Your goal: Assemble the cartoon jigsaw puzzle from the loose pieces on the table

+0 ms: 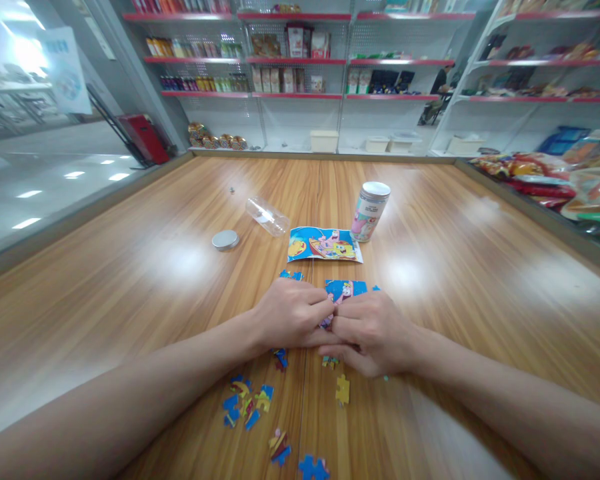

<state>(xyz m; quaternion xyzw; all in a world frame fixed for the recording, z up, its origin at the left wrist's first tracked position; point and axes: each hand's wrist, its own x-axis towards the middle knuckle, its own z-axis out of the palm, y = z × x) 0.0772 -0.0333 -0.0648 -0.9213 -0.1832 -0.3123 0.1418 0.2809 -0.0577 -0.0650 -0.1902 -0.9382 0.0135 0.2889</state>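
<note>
My left hand (293, 313) and my right hand (373, 331) meet at the middle of the wooden table (455, 280), fingers curled and pressed together over a partly joined jigsaw section (346, 289). Blue and pink pieces show just beyond my fingertips. What sits between my fingers is mostly hidden. Several loose puzzle pieces (247, 401) lie scattered near me, between my forearms, with a single yellow piece (343, 389) beside them. A printed picture sheet (324, 245) lies flat further off.
A printed can with a white lid (370, 212) stands behind the sheet. A clear plastic tube (267, 216) lies on its side, its metal lid (225, 240) nearby. Snack packets (540, 179) pile up at the right edge. Store shelves (295, 61) line the back wall.
</note>
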